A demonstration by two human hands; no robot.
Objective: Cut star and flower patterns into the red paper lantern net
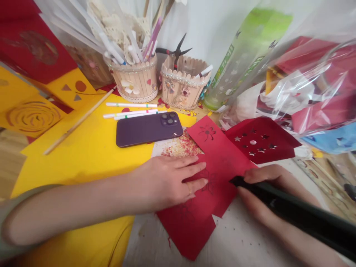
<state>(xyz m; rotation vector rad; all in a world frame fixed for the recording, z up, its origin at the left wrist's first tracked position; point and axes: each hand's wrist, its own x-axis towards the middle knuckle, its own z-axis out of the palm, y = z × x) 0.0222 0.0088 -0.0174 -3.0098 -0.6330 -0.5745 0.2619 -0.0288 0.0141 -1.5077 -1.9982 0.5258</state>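
Note:
My left hand (178, 181) lies flat with its fingers stretched over a red paper sheet (228, 155), pressing it to the work surface. One flower is cut through near the sheet's top corner, and flower outlines are drawn further down, partly hidden by my fingers. My right hand (274, 189) is closed around a long black tool (292, 207) with a narrow end, whose exact kind I cannot tell. Its tip is at the red sheet, right of the drawn flower. Behind it sits a folded red paper piece (258, 142) with star-shaped holes.
A purple phone (147, 129) lies on yellow paper (83, 148), with white pens (130, 105) behind it and a thin stick (80, 118) to the left. Two decorated wooden-stick holders (139, 81) stand at the back, one holding black pliers (178, 50). A clear bag (319, 81) fills the right.

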